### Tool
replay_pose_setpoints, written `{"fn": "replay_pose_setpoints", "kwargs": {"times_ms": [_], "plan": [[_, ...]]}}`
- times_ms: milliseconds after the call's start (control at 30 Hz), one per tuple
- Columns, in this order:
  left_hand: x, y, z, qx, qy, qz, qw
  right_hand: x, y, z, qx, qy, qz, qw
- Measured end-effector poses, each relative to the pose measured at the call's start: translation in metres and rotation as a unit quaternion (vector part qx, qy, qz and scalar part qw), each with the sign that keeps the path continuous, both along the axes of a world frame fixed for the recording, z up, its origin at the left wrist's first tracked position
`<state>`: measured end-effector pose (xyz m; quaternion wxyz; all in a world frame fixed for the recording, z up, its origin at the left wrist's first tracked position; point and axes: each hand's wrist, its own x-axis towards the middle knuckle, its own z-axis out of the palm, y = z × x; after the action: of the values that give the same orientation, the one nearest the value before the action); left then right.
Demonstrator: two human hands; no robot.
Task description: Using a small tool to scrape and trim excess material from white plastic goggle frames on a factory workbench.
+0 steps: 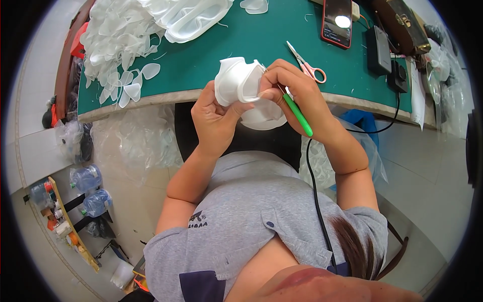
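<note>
Both hands are raised at the near edge of the table, around a white moulded piece (232,83) with curved, cup-like walls. My left hand (214,118) is closed on its left side, thumb pressed along the lower rim. On the other side, my right hand (304,95) pinches the piece's edge with thumb and index finger. A slim green-handled tool (299,116) lies in the same right hand, its handle pointing down toward me. Fingers mostly hide the tool's thin tip. A paler, translucent rounded part (264,117) hangs below the piece, between the hands.
On the green table top (201,60) lie a heap of translucent offcuts (118,40), larger white moulded pieces (186,22), pink-handled scissors (308,65) and a phone (337,22). Black boxes (378,50) with a cable stand at right. Clear plastic bags (136,136) hang below the table edge.
</note>
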<state>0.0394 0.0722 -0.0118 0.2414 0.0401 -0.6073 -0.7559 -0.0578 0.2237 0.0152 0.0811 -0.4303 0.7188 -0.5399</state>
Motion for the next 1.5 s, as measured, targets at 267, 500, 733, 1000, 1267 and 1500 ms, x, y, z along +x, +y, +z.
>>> {"fn": "replay_pose_setpoints", "kwargs": {"times_ms": [267, 500, 733, 1000, 1267, 1500], "plan": [[0.001, 0.0, 0.003, -0.005, -0.004, 0.001, 1.0, -0.01, 0.007, 0.008, -0.026, 0.06, 0.004, 0.998], [0.002, -0.001, -0.003, -0.057, -0.02, 0.008, 0.998, -0.013, 0.01, 0.019, 0.038, 0.072, 0.049, 0.995], [0.001, -0.002, -0.004, -0.08, -0.017, 0.006, 0.997, -0.015, 0.01, 0.026, 0.099, 0.169, 0.092, 0.976], [-0.001, 0.0, 0.0, -0.07, -0.025, 0.01, 0.997, -0.014, 0.01, 0.024, 0.099, 0.144, 0.085, 0.981], [-0.001, -0.001, 0.002, -0.06, -0.028, 0.005, 0.998, -0.014, 0.009, 0.023, 0.066, 0.073, 0.074, 0.992], [0.0, -0.002, -0.001, -0.054, -0.022, 0.006, 0.998, -0.022, 0.016, 0.027, 0.048, 0.079, 0.061, 0.994]]}}
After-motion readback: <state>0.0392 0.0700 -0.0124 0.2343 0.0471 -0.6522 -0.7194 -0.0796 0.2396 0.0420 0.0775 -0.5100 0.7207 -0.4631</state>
